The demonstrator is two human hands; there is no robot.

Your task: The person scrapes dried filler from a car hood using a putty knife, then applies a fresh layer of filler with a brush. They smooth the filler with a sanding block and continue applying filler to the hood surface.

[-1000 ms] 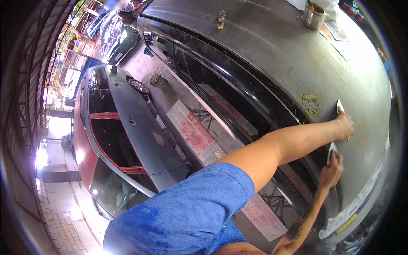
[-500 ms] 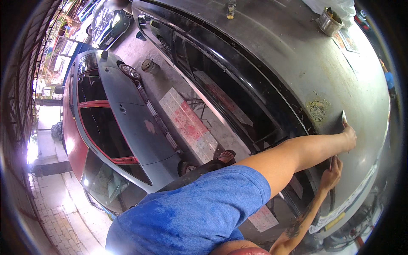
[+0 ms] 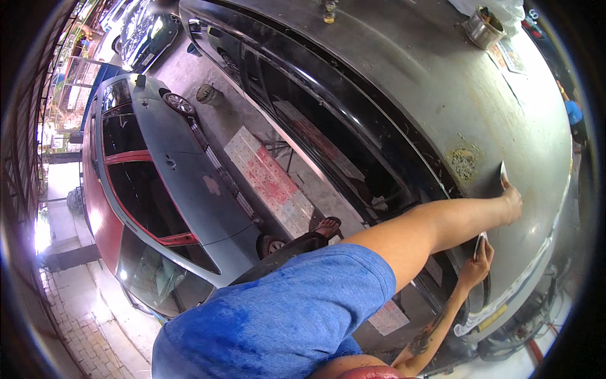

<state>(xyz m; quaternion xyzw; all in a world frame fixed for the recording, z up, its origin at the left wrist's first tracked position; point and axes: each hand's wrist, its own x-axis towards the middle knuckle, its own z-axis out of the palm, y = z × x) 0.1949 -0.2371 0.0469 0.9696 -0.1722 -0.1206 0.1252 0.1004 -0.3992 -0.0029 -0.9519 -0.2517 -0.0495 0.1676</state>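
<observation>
My left hand (image 3: 512, 201), its arm in a short blue sleeve, reaches over the grey car roof (image 3: 435, 76). It is closed on a thin, pale-bladed putty knife (image 3: 503, 171), whose blade stands at the roof surface near a rough, yellowish-green patch (image 3: 464, 162). Whether the blade touches the roof, I cannot tell. Below my left forearm, my right hand (image 3: 478, 266) is beside the roof edge, at the end of a tattooed forearm. Its fingers close on a second thin, flat blade, also like a putty knife (image 3: 481, 241). Its handle is hidden in the fingers.
An open metal tin (image 3: 485, 29) and a small bottle (image 3: 329, 11) stand on the roof. At left is a grey and red car (image 3: 183, 183). Between the cars lie a paint-stained plank bench (image 3: 271, 177) and a bucket (image 3: 208, 95). A sandalled foot (image 3: 327, 226) shows below.
The whole view has shifted slightly, moving the scene left. My right hand has drawn a little away from my left, and its blade now shows. My left hand stays near the rough patch.
</observation>
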